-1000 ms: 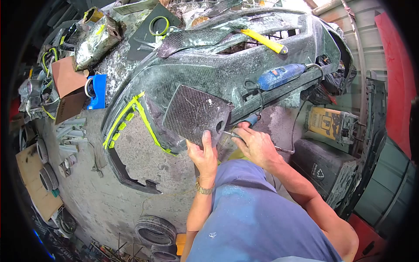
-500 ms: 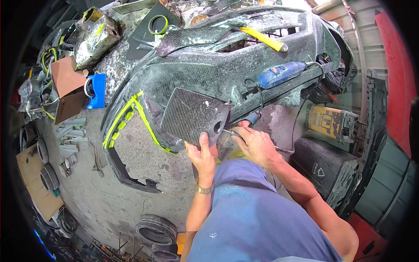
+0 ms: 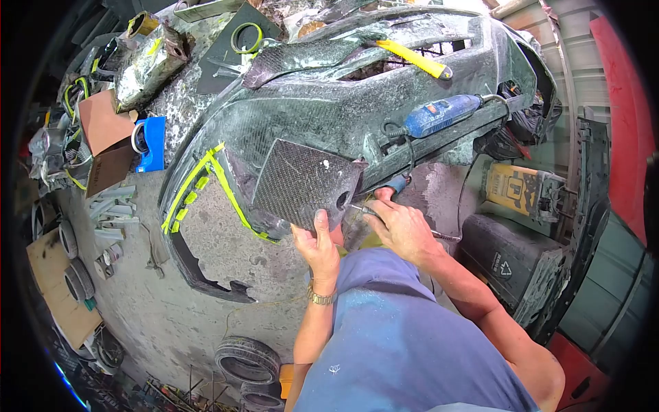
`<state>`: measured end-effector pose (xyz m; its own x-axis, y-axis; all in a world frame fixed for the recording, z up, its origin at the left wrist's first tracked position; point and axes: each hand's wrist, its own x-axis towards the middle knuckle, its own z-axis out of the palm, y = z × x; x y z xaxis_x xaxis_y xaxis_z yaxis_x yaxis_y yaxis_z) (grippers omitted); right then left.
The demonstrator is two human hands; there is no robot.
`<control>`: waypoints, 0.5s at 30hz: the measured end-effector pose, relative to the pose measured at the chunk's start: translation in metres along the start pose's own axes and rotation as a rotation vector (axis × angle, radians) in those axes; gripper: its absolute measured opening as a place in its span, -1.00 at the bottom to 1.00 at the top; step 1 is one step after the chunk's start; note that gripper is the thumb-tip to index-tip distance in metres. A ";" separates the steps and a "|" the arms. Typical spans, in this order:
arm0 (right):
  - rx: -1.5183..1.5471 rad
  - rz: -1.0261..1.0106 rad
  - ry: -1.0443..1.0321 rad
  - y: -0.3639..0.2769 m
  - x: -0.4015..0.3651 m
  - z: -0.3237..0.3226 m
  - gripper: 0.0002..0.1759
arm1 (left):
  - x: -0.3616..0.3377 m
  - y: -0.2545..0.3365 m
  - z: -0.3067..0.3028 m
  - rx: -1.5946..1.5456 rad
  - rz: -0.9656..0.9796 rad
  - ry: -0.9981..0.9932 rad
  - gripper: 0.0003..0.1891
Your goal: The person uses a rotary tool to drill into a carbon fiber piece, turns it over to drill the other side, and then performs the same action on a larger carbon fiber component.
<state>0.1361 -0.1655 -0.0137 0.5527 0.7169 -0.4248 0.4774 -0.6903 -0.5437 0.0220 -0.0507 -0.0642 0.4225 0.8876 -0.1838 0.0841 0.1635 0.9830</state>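
Near the middle, my left hand (image 3: pixel 318 248) grips the lower edge of a dark carbon-weave panel (image 3: pixel 302 180), thumb on top and fingers beneath. A dark round hole (image 3: pixel 342 200) lies at the panel's lower right corner. My right hand (image 3: pixel 405 230) is closed around a slim rotary handpiece (image 3: pixel 365 210), its thin tip at or close to the hole; exact contact is too small to tell. Behind the panel lies a large dusty dark bumper (image 3: pixel 302 113). On it rest a blue power tool (image 3: pixel 443 115) and a yellow-handled cutter (image 3: pixel 414 59).
Green tape (image 3: pixel 228 189) marks the bumper's left part. A blue tape dispenser (image 3: pixel 152 144) and cardboard (image 3: pixel 106 123) are at the left. Tyres (image 3: pixel 247 360) lie on the floor below. A black bin (image 3: pixel 511 257) and a yellow box (image 3: pixel 518 191) stand at the right.
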 end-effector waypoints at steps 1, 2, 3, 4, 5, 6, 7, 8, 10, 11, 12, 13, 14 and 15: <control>-0.019 -0.003 -0.005 0.000 0.000 0.000 -0.70 | 0.000 -0.001 0.000 -0.006 -0.020 -0.006 -0.64; -0.038 -0.006 -0.010 0.000 0.000 0.001 -0.70 | -0.001 0.000 0.000 -0.006 -0.021 -0.008 -0.64; -0.037 -0.005 -0.010 -0.001 0.000 0.002 -0.70 | -0.001 0.001 0.000 -0.018 -0.028 -0.014 -0.63; -0.014 -0.033 0.027 -0.001 0.000 0.003 -0.73 | -0.001 0.003 0.000 -0.029 -0.034 -0.019 -0.62; 0.010 -0.060 0.063 -0.001 0.000 0.004 -0.71 | -0.001 0.004 0.000 -0.027 -0.035 -0.019 -0.62; 0.010 -0.060 0.063 -0.001 0.000 0.005 -0.71 | 0.000 0.005 0.002 -0.036 -0.024 -0.018 -0.62; 0.007 -0.062 0.061 -0.001 -0.001 0.006 -0.71 | 0.000 0.006 0.002 -0.046 -0.014 -0.019 -0.61; 0.004 -0.065 0.059 -0.001 -0.001 0.006 -0.71 | -0.001 0.005 0.003 -0.045 -0.014 -0.020 -0.61; 0.010 -0.072 0.064 -0.001 0.000 0.007 -0.71 | -0.001 0.005 0.002 -0.061 -0.028 -0.022 -0.61; 0.013 -0.081 0.068 -0.001 0.000 0.007 -0.71 | -0.001 0.005 0.002 -0.061 -0.028 -0.022 -0.61; 0.013 -0.080 0.068 -0.001 0.000 0.007 -0.71 | -0.002 0.004 0.002 -0.050 -0.027 -0.027 -0.61; 0.026 -0.073 0.060 -0.001 -0.001 0.006 -0.71 | -0.002 0.004 0.002 -0.039 -0.026 -0.031 -0.62; 0.039 -0.065 0.051 -0.002 -0.001 0.005 -0.72 | -0.001 0.004 0.001 -0.038 -0.026 -0.031 -0.62; 0.038 -0.064 0.051 -0.002 0.000 0.004 -0.72 | -0.001 0.004 0.001 -0.023 -0.031 -0.032 -0.62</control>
<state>0.1325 -0.1641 -0.0150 0.5560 0.7532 -0.3515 0.4873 -0.6380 -0.5962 0.0226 -0.0515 -0.0600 0.4485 0.8679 -0.2134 0.0768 0.2005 0.9767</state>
